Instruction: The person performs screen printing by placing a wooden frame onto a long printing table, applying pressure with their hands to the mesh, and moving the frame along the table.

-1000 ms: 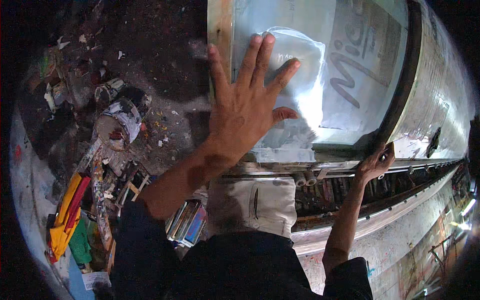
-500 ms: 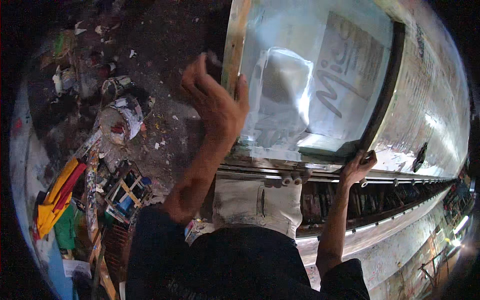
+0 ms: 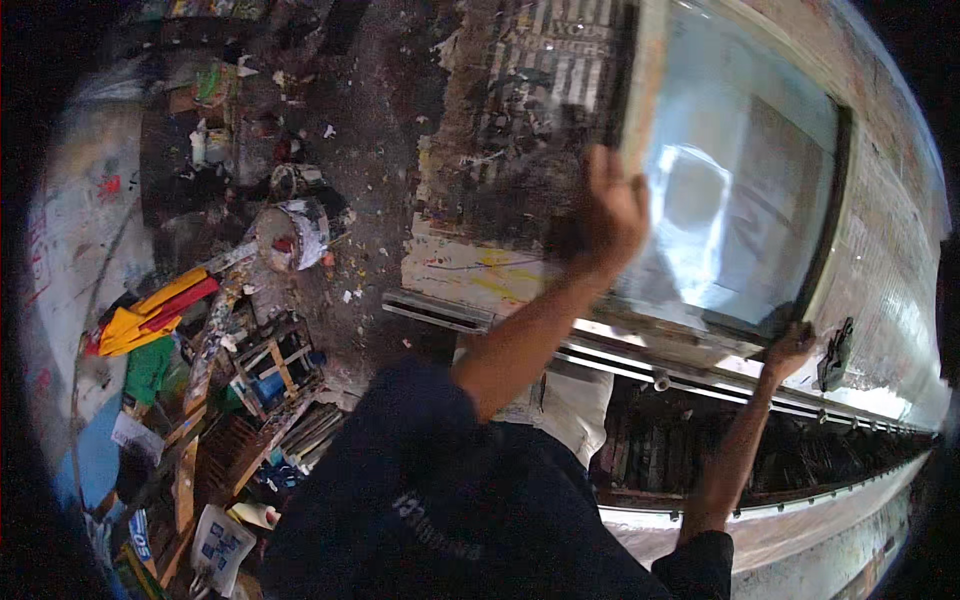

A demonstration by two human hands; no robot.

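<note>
A framed screen (image 3: pixel 640 90), with pale bluish mesh and a bright translucent patch (image 3: pixel 690 230) on it, fills the upper right of the head view. My left hand (image 3: pixel 616 215) has its fingers curled on the screen's left bar, slightly blurred. Lower down, my right hand (image 3: pixel 792 345) grips the frame's bottom right corner. A metal rail (image 3: pixel 600 360) with small rollers runs just below the frame, and a black clamp-like piece (image 3: pixel 835 355) lies to the right of my right hand.
A stained pale board (image 3: pixel 460 260) shows left of the screen. At the left, a paint-covered bucket (image 3: pixel 290 240), yellow-red cloth (image 3: pixel 150 310), a small wooden frame (image 3: pixel 275 375) and scraps clutter the ground. A dark slatted rack (image 3: pixel 700 445) runs below the rail.
My left hand has gone from spread flat on the screen to gripping its left bar. The screen and both hands have moved right, showing more of the stained board; the view has shifted too.
</note>
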